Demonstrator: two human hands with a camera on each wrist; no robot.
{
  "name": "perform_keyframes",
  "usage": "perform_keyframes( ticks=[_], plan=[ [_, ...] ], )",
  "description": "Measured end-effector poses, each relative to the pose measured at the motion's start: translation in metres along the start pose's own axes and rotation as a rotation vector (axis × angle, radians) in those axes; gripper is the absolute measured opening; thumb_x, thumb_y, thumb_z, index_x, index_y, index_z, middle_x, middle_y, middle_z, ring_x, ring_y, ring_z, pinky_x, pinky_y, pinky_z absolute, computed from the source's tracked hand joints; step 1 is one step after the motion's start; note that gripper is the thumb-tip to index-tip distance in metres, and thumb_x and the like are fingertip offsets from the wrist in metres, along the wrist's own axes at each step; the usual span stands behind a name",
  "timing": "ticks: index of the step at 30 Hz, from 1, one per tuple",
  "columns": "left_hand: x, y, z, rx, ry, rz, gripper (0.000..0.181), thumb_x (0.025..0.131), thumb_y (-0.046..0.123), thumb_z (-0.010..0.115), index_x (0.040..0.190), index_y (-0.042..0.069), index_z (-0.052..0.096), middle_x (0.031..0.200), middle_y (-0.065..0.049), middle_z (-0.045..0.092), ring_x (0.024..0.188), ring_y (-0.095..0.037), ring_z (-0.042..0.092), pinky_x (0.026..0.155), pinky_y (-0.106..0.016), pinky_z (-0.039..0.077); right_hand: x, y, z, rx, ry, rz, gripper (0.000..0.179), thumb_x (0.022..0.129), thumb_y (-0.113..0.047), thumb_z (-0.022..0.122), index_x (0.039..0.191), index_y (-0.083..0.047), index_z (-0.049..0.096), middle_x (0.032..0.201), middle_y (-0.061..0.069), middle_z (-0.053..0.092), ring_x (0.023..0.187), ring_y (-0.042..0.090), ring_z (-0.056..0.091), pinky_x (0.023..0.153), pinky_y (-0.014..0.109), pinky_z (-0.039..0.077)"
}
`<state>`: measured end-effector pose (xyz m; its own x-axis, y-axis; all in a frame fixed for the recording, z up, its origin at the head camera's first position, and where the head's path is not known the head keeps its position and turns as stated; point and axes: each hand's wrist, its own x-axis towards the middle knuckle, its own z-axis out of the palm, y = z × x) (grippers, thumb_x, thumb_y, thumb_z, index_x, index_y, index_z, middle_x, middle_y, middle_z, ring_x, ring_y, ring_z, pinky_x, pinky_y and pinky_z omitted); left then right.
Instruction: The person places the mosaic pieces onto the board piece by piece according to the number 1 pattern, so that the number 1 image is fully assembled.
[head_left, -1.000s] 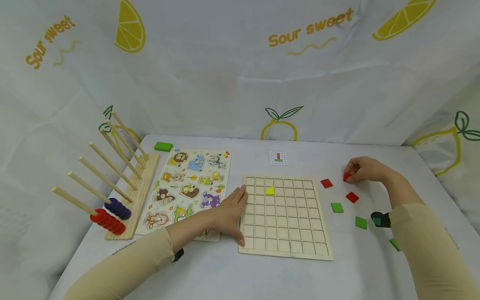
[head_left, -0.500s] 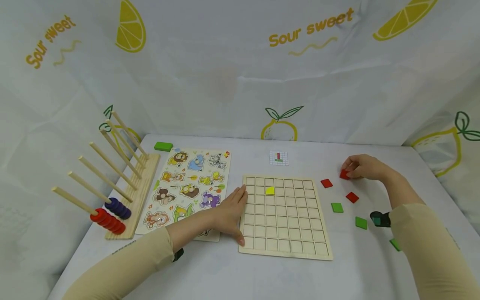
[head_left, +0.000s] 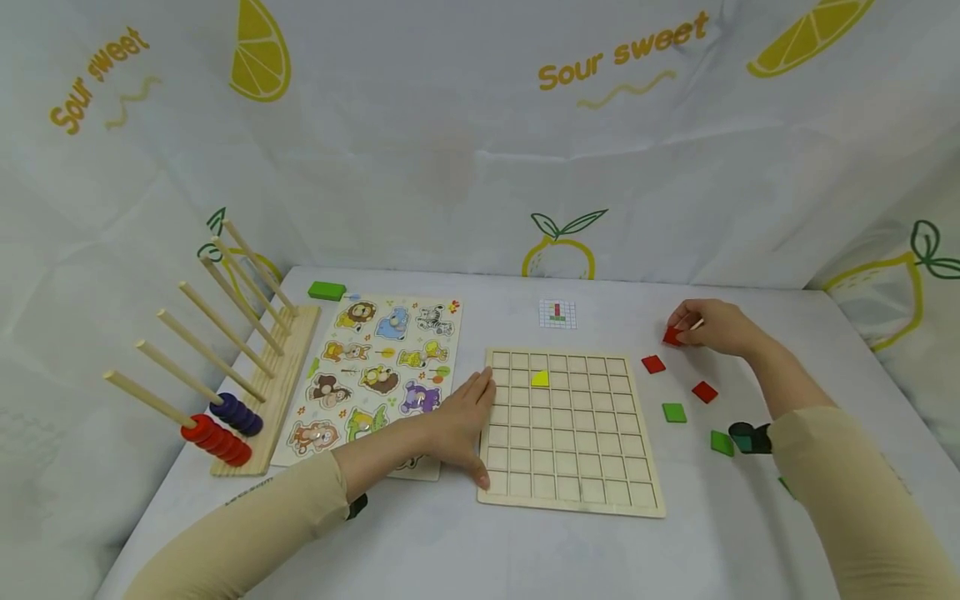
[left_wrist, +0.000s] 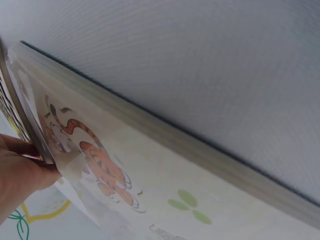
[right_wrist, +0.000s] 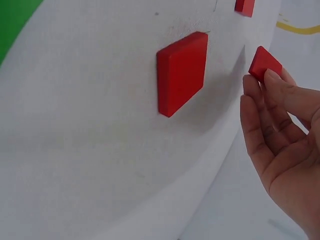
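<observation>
Between thumb and fingertips, my right hand [head_left: 718,325] pinches a red square tile [head_left: 672,335] at the table's far right. The right wrist view shows this red tile [right_wrist: 265,64] raised off the tabletop. Just below lie another red tile [head_left: 653,364] and a third red tile [head_left: 704,392]. My left hand [head_left: 459,427] rests with fingers spread along the left edge of a wooden grid board [head_left: 570,510]. One yellow piece with a curved corner [head_left: 540,379] sits in a cell of the board's second row.
Several green tiles [head_left: 674,412] lie right of the board. A small pattern card [head_left: 557,314] is behind it. An animal puzzle board [head_left: 408,337] and a peg rack [head_left: 296,350] with red rings [head_left: 215,440] and purple rings [head_left: 236,415] stand left. A green block [head_left: 326,291] lies at back left.
My right hand has lifted the red tile and carried it left and slightly away, toward the far side. The left hand stays at the board's edge.
</observation>
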<state>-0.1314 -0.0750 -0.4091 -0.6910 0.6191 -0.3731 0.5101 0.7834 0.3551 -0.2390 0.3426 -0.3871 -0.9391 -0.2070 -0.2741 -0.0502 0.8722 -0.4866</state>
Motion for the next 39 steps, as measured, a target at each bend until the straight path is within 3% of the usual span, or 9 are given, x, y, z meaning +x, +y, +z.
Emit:
perform_keyframes(
  ticks=[9, 25, 33, 39],
  plan=[
    [0.001, 0.0, 0.0, 0.004, 0.005, -0.002, 0.138, 0.063, 0.053, 0.088, 0.156, -0.006, 0.005, 0.167, -0.022, -0.008, 0.156, -0.037, -0.002, 0.13, -0.042, 0.01, 0.005, -0.029, 0.009, 0.04, -0.001, -0.108, 0.018, 0.092, -0.007, 0.064, 0.108, -0.001, 0.062, 0.104, 0.015, 0.064, 0.093, 0.024, 0.061, 0.072, 0.025, 0.054],
    [0.002, 0.0, 0.001, 0.015, 0.004, -0.002, 0.139, 0.063, 0.054, 0.088, 0.157, -0.005, 0.004, 0.167, -0.021, -0.008, 0.156, -0.037, -0.003, 0.13, -0.041, 0.008, 0.007, -0.09, 0.05, 0.098, -0.096, -0.332, 0.014, 0.089, -0.005, 0.067, 0.101, -0.009, 0.067, 0.096, 0.007, 0.066, 0.093, 0.018, 0.06, 0.082, 0.029, 0.053],
    [0.002, 0.0, 0.002, 0.011, 0.001, -0.005, 0.139, 0.062, 0.053, 0.088, 0.157, -0.005, 0.004, 0.167, -0.021, -0.009, 0.156, -0.037, -0.003, 0.13, -0.041, 0.008, 0.008, -0.106, 0.063, 0.165, -0.176, -0.345, 0.015, 0.088, -0.002, 0.065, 0.102, -0.009, 0.067, 0.095, 0.009, 0.064, 0.088, 0.019, 0.061, 0.075, 0.027, 0.052],
    [0.001, 0.0, -0.001, 0.011, 0.001, -0.002, 0.138, 0.063, 0.053, 0.088, 0.157, -0.005, 0.005, 0.166, -0.022, -0.008, 0.156, -0.038, -0.002, 0.13, -0.042, 0.009, 0.011, -0.115, 0.068, 0.143, -0.192, -0.352, 0.014, 0.089, -0.003, 0.066, 0.101, -0.01, 0.068, 0.094, 0.008, 0.063, 0.088, 0.018, 0.06, 0.077, 0.028, 0.053]
  ],
)
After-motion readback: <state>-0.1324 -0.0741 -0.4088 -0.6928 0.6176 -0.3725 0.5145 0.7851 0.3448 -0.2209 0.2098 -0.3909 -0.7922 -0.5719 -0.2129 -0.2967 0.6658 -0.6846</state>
